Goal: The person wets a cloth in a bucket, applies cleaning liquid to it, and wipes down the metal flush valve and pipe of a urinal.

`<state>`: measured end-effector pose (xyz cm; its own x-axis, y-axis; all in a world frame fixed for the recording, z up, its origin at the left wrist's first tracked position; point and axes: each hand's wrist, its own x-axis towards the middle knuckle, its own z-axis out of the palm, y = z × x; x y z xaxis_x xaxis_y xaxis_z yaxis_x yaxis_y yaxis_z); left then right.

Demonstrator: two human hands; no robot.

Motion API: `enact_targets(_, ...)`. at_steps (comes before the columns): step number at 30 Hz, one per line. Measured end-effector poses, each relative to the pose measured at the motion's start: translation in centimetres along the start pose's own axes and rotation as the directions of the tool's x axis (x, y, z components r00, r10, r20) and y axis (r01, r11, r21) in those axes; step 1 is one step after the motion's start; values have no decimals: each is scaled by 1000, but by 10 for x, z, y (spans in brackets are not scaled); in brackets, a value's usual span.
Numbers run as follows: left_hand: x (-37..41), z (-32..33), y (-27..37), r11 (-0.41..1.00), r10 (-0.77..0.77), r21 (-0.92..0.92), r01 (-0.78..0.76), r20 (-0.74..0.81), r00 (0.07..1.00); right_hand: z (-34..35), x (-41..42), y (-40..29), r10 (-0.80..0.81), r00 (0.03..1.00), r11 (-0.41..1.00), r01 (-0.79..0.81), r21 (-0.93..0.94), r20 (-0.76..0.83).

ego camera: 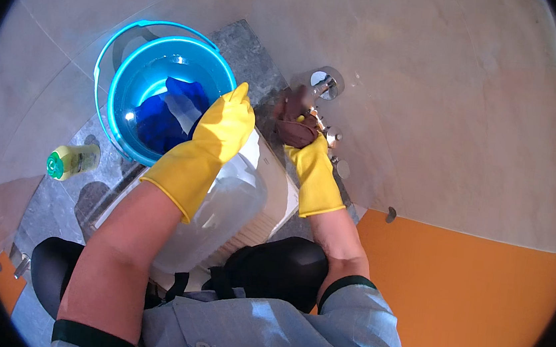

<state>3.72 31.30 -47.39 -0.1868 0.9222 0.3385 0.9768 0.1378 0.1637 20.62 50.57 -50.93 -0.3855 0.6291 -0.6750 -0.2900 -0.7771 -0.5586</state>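
Note:
My right hand [312, 172], in a yellow rubber glove, grips a dark brown cloth [296, 131] against the chrome pipework [321, 115] on the tiled wall; the cloth hides most of the fingers. A round chrome wall flange [328, 83] is above it. My left hand [225, 123], gloved in yellow too, is at the right rim of a turquoise plastic bucket [114, 102]. What its fingers touch is partly hidden, so I cannot tell whether it holds anything. In the bucket a blue cloth [162, 124] lies in water.
A yellow-green bottle with a green cap [74, 161] stands on the grey tiled floor left of the bucket. Beneath my left forearm is a translucent plastic object [227, 204], over a pale squat toilet or tray, kind unclear. An orange partition [446, 300] is at the right.

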Motion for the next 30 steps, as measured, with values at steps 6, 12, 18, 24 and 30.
enact_targets(6, 1, 0, 8, 996, -72, -47, 76, 72, 995, -21, -47, -83, -329, 893, 680, 450, -579, 308)
enact_targets(12, -3, 7, 2, 997, -66, -31, 64, -66, 996, -6, -107, -27, 152, 888, 610, 261, -748, 434)
enact_targets(18, 15, 6, 14, 985, -22, -174, 2, -112, 993, -60, 74, 8, -454, 833, 444, 519, -731, 317)
enact_targets(24, 5, 1, 4, 990, -109, -72, 119, 129, 986, -39, 105, 35, -184, 832, -936, 14, -351, 524)
enact_targets(30, -2, -10, 0, 991, -105, -80, 111, 76, 992, 46, 46, 19, -258, 966, -248, -50, -967, 16)
